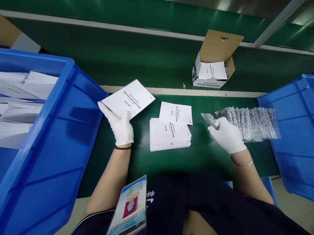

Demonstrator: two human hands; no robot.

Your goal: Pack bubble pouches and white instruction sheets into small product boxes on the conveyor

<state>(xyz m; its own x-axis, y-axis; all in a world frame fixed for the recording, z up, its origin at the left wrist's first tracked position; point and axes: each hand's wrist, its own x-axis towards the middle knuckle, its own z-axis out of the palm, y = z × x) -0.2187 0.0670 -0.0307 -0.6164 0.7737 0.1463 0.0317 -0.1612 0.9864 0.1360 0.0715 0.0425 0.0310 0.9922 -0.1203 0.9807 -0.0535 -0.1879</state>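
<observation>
My left hand (120,125), in a white glove, is closed on a white printed booklet (128,98) and holds it raised above the green work surface, beside the left blue bin. My right hand (226,134), also gloved, pinches a small clear plastic packet (210,119) at the left end of a fanned row of similar packets (253,123). Between my hands lies a stack of white booklets (169,135), with one more booklet (176,113) partly over its far edge.
A large blue bin (56,142) with white papers stands at the left, another blue bin (298,135) at the right. On the green conveyor (144,59) beyond sits an open cardboard box (214,64) with a booklet inside. A badge hangs at my chest.
</observation>
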